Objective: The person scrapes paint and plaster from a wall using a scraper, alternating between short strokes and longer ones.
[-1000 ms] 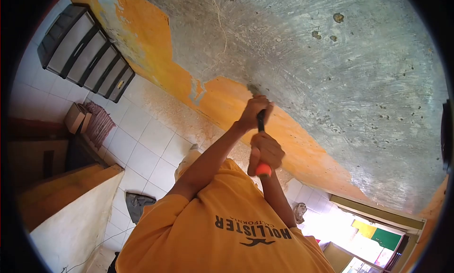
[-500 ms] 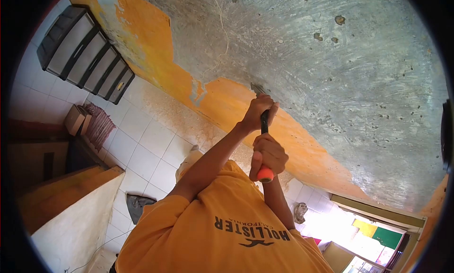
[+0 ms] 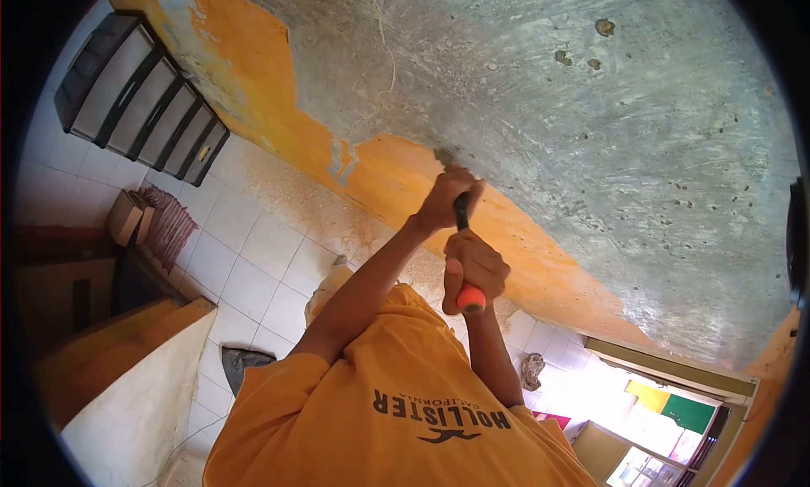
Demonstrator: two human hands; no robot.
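Note:
My left hand [image 3: 451,198] is wrapped round the dark upper shaft of a long-handled scraper [image 3: 461,213], close to its blade. Below it, my right hand [image 3: 477,266] grips the lower handle, whose orange-red end [image 3: 472,299] sticks out under the fingers. The scraper's blade [image 3: 445,158] meets the wall where orange paint [image 3: 396,162] borders bare grey plaster [image 3: 548,132]. My left hand partly hides the blade's base.
Dark-framed drawers [image 3: 143,99] stand at the upper left beside the wall. White tiles [image 3: 270,242] cover the floor. A low partition [image 3: 135,377] is at lower left, a dark bag-like item [image 3: 245,365] near it. A bright doorway [image 3: 641,403] opens at lower right.
The view has shifted slightly, so the surroundings sit a little further left. Both hands keep their hold on the scraper, and its blade stays at the paint edge.

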